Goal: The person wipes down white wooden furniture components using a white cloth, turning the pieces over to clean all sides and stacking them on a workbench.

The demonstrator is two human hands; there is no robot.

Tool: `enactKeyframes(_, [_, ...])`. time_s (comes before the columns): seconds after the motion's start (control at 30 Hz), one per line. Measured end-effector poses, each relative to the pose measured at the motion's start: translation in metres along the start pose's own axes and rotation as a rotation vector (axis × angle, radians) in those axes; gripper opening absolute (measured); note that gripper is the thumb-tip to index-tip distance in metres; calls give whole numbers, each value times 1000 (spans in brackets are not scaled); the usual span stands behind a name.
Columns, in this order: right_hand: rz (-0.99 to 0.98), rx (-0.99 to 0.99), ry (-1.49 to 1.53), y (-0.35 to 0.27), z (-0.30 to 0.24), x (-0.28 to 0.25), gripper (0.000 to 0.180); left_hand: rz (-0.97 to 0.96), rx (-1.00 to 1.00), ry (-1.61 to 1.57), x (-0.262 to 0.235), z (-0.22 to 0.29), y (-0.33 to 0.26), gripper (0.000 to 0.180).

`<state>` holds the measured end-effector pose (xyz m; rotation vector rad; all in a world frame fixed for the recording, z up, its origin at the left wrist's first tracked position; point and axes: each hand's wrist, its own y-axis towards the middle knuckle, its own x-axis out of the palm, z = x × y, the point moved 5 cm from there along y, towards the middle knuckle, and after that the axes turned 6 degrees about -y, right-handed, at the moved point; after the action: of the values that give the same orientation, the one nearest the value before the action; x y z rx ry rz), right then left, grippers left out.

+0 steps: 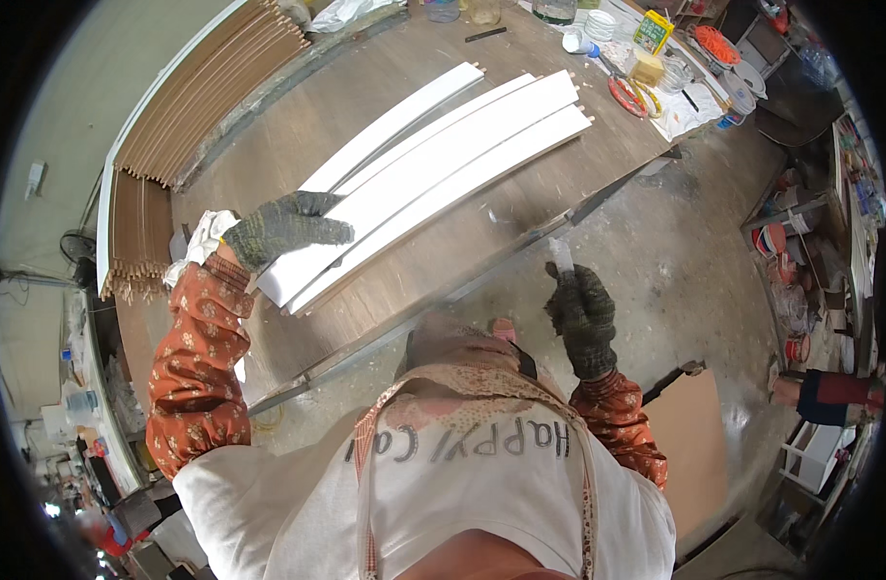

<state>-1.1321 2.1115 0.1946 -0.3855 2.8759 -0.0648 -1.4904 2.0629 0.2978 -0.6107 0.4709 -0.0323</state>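
Observation:
Several long white slats [433, 164] with small wooden pegs at their ends lie side by side on the wooden workbench [501, 227]. My left hand [288, 230], in a dark knitted glove, rests on the near left part of the slats. Its fingers are stretched out and spread across the white surface. My right hand [586, 319], gloved alike, hangs off the bench's front edge, over the floor. The fingers there are closed around a small pale, flat, blade-like piece [561, 253] that points up toward the bench; its lower part is hidden in the glove.
Stacked brown slats [196, 106] line the bench's left side. A crumpled white cloth [209, 237] sits beside my left wrist. At the far right are red-handled scissors [628, 97], a yellow box [653, 32], a sponge [646, 68] and tubs. A brown board [689, 445] stands by my right elbow.

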Motion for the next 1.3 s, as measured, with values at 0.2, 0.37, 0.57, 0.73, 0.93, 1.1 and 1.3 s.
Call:
enactKeyframes(0.2, [-106,17,71,11,6,14,18,-137,205,-205,7,-5,-4,58])
enactKeyframes(0.37, [-176,11,267,13,-17,29,28,17,346,425,0,2,-2,44])
enactKeyframes(0.57, [-294,-143,377,52,-62,66,33,525,496,586,-9,15,-20,38])
enactKeyframes(0.73, [-241,-215,371,63,-60,60,34,504,171,927,98,51,-13,50])
enactKeyframes(0.93, [-317,-167,541,80,-74,61,36,960,247,1055,144,39,21,69])
enactKeyframes(1.1, [-433,-159,523,101,-83,72,32,847,254,855,133,26,10,66])
enactKeyframes(1.3, [-493,-171,480,127,-106,78,27,1049,107,892,112,-67,-97,68])
